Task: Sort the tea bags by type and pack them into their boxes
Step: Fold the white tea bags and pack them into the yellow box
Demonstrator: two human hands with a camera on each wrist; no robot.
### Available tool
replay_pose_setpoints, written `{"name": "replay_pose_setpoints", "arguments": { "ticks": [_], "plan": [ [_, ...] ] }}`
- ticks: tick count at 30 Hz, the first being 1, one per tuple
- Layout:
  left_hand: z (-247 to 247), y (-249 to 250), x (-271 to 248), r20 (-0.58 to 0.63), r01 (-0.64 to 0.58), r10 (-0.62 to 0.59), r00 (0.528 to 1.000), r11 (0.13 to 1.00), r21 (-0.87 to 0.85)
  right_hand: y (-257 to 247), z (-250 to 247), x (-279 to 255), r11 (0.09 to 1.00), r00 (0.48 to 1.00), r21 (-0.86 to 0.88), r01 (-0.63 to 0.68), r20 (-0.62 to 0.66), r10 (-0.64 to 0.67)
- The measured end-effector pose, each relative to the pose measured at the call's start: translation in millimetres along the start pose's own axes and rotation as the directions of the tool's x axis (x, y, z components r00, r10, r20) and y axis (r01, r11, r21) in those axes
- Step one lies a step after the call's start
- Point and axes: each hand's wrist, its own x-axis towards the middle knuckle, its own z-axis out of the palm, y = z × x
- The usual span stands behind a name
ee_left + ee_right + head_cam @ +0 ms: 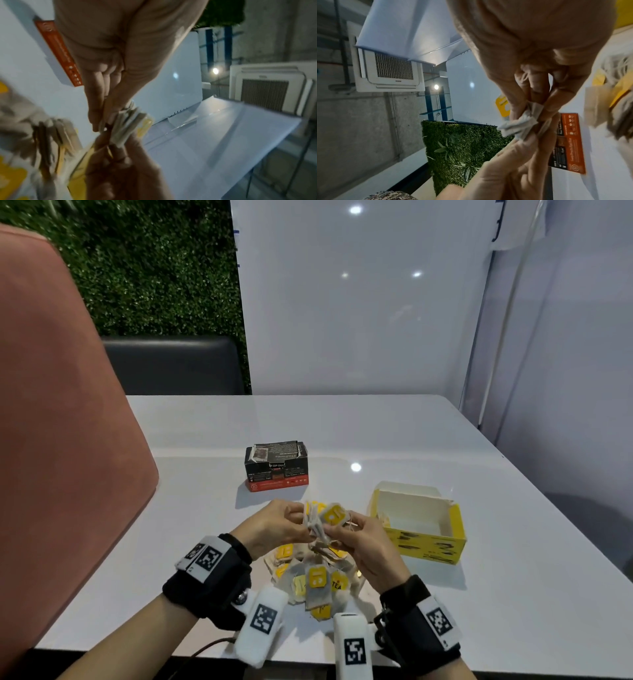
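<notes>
Both hands meet above the white table (496,508) and pinch one small bunch of yellow-tagged tea bags (325,520). My left hand (274,525) grips it from the left, my right hand (356,537) from the right. The same bunch (127,127) shows between the fingertips in the left wrist view, and crumpled bag paper (519,122) in the right wrist view. Below the hands lies a loose pile of yellow-tagged tea bags (315,580). An open yellow box (419,525) stands to the right. A black and red box (276,465) stands farther back, with a bag at its top.
A pink chair back (61,412) rises at the left edge of the table. A dark seat (171,364) and a green hedge wall (154,268) lie beyond the far edge. White panels (359,302) close off the back and right.
</notes>
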Motion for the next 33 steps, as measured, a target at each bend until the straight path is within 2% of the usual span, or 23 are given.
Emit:
{"name": "replay_pose_setpoints", "arguments": {
  "ticks": [5, 11, 16, 20, 25, 33],
  "plan": [
    [2.0, -0.9, -3.3, 0.050, 0.080, -0.068, 0.996, 0.948, -0.308, 0.8, -1.5, -1.3, 0.998, 1.000, -0.064, 0.025, 0.007, -0.025],
    [4.8, -3.1, -1.8, 0.036, 0.089, -0.082, 0.996, 0.918, -0.386, -0.6, 0.7, -4.6, 0.975, 0.994, -0.192, 0.108, 0.044, -0.102],
    [0.9, -7.8, 1.3, -0.034, 0.108, -0.154, 0.987, 0.815, -0.570, -10.9, -5.5, -8.1, 0.960, 0.989, -0.240, 0.144, 0.074, -0.129],
    [0.5, -6.2, 0.5, -0.063, 0.107, -0.172, 0.983, 0.819, -0.564, -21.7, -10.8, -10.4, 0.950, 0.983, -0.255, 0.179, 0.084, -0.162],
    [11.8, -1.8, -2.5, 0.021, 0.140, -0.157, 0.987, 0.801, -0.582, -29.4, -0.7, 3.1, 0.943, 0.982, -0.276, 0.186, 0.024, -0.187],
    [17.2, -1.5, -7.0, -0.001, 0.124, -0.154, 0.988, 0.798, -0.590, -16.1, 6.1, 18.0, 0.885, 0.997, -0.465, 0.024, -0.058, -0.058]
  ]
}}
